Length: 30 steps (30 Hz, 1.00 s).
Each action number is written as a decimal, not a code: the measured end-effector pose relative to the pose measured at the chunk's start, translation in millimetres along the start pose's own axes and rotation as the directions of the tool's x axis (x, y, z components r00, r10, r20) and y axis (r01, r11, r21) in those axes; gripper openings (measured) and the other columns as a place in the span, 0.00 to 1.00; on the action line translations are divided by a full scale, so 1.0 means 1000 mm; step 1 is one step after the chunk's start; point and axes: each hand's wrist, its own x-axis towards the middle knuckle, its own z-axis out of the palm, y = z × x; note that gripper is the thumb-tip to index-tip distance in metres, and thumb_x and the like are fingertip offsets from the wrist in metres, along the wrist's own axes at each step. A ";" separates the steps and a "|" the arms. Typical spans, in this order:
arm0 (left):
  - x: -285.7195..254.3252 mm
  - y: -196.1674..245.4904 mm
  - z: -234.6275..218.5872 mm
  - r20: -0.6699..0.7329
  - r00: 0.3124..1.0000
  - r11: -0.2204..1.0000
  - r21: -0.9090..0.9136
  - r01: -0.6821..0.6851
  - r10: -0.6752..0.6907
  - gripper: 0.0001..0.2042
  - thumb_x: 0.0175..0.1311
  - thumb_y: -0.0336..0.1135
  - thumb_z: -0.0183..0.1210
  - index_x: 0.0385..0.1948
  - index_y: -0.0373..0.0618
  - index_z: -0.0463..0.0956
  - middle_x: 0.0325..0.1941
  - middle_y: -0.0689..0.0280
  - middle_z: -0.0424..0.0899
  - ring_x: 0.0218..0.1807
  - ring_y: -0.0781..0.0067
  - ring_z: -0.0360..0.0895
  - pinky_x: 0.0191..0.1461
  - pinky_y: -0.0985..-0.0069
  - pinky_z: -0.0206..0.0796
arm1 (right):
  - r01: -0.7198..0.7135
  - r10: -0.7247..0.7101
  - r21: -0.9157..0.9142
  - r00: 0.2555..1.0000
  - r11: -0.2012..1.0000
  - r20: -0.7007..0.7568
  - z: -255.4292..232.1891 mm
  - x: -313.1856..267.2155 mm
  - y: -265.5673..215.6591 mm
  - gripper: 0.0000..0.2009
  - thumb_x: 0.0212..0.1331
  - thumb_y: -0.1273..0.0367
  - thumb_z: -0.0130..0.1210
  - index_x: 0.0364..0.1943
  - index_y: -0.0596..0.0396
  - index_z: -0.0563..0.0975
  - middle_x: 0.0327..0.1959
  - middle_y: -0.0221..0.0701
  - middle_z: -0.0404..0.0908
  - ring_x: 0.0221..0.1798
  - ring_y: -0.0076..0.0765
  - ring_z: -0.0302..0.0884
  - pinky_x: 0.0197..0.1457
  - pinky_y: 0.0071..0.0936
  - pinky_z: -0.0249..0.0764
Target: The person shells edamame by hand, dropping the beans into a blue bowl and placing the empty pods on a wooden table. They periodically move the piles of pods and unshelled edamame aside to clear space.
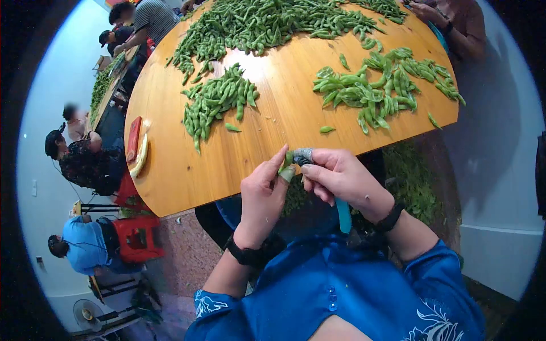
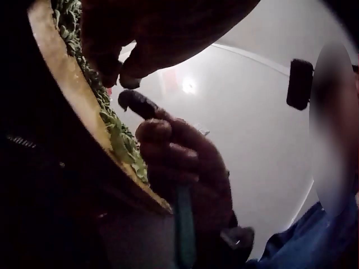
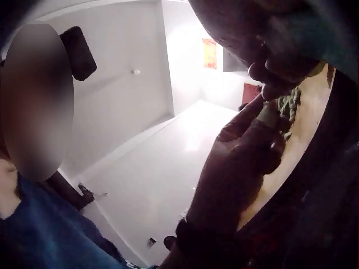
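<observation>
Just past the table's near edge, the left hand (image 1: 265,190) pinches a green pod (image 1: 286,161) between thumb and index finger, with a pale green cover on the thumb. Facing it, the right hand (image 1: 341,175) has its fingers curled round a tool with a teal handle (image 1: 343,215), which hangs below the palm; a grey wrap covers its index finger. The two hands' fingertips meet around the pod. In the left wrist view the right hand (image 2: 182,147) is dark, with the teal handle (image 2: 184,224) under it. The right wrist view shows the left hand (image 3: 241,151) in shadow.
On the wooden table (image 1: 273,96) lie a large heap of pods (image 1: 273,25), a smaller pile (image 1: 219,101) at left and a pile of opened-looking pods (image 1: 375,91) at right. A red object (image 1: 134,136) sits at the left edge. Several people are around.
</observation>
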 end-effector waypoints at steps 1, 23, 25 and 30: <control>-0.004 0.002 0.000 0.004 1.000 1.000 0.000 0.019 -0.019 0.19 0.59 0.25 0.57 0.54 0.44 0.74 0.30 0.59 0.79 0.26 0.75 0.72 0.33 0.79 0.66 | -0.001 0.001 0.006 1.000 1.000 0.030 0.000 0.000 0.005 0.08 0.66 0.67 0.47 0.39 0.56 0.76 0.21 0.20 0.73 0.16 0.11 0.66 0.16 0.11 0.63; -0.040 -0.019 0.002 0.557 0.812 0.091 -0.812 0.576 -0.173 0.20 0.62 0.31 0.59 0.57 0.46 0.70 0.32 0.65 0.78 0.24 0.81 0.70 0.22 0.87 0.61 | -0.318 0.182 0.436 0.928 0.842 0.326 -0.008 -0.019 0.028 0.09 0.66 0.70 0.47 0.46 0.55 0.73 0.24 0.21 0.72 0.16 0.10 0.60 0.16 0.08 0.56; -0.039 -0.017 0.004 0.565 0.800 0.077 -0.805 0.588 -0.201 0.20 0.62 0.30 0.58 0.57 0.45 0.69 0.32 0.66 0.78 0.24 0.82 0.70 0.22 0.88 0.60 | -0.324 0.193 0.427 0.927 0.844 0.321 -0.010 -0.018 0.030 0.08 0.66 0.70 0.48 0.45 0.55 0.73 0.24 0.21 0.72 0.16 0.10 0.61 0.16 0.08 0.56; -0.040 0.004 0.009 0.419 0.854 0.460 -0.720 0.519 -0.308 0.16 0.65 0.30 0.54 0.55 0.44 0.69 0.30 0.68 0.77 0.23 0.85 0.69 0.22 0.89 0.59 | -0.193 0.156 0.233 0.974 0.953 0.167 0.002 -0.029 0.022 0.07 0.65 0.69 0.49 0.41 0.55 0.75 0.24 0.22 0.74 0.17 0.09 0.64 0.17 0.08 0.58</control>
